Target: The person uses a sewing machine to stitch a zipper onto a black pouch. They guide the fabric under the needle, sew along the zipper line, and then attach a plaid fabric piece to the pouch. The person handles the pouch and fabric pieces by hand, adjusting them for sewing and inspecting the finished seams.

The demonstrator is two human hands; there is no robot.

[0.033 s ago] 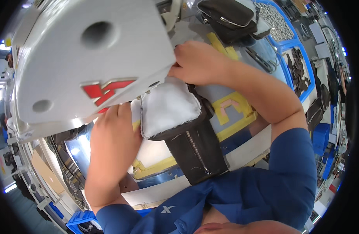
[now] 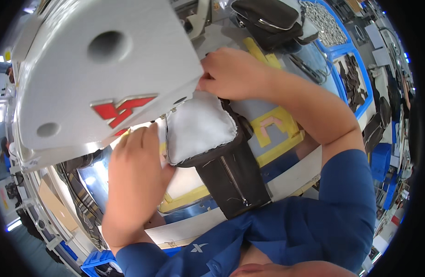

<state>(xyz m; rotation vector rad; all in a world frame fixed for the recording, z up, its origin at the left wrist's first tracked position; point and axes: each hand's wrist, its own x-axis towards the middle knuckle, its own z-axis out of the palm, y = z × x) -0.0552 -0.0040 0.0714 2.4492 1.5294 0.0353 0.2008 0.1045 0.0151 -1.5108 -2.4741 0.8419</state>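
Observation:
A dark brown bag piece (image 2: 233, 180) lies under the sewing machine head (image 2: 143, 64), its zipper running down toward me. Its white lining panel (image 2: 201, 124) faces up, framed by a raw dark edge. At the bag's far edge, my right hand (image 2: 231, 74) has its fingers bent and pressed together on the bag, the tips partly hidden by the machine. My left hand (image 2: 138, 166) lies beside the panel's left edge, fingers stretched and thumb apart near the bag's corner. Its fingertips reach the machine head's lower edge. The machine hides the needle area.
Yellow tape strips (image 2: 279, 157) mark the machine table. Scissors (image 2: 307, 69) lie to the right, near another dark bag (image 2: 270, 23). Farther right, blue trays (image 2: 372, 92) hold small metal parts and dark strips. A blue bin (image 2: 99, 263) stands at lower left.
My left hand has shifted slightly, with its thumb moving from the panel's edge down and right to below the bag's corner. The bag and right hand stay nearly in place.

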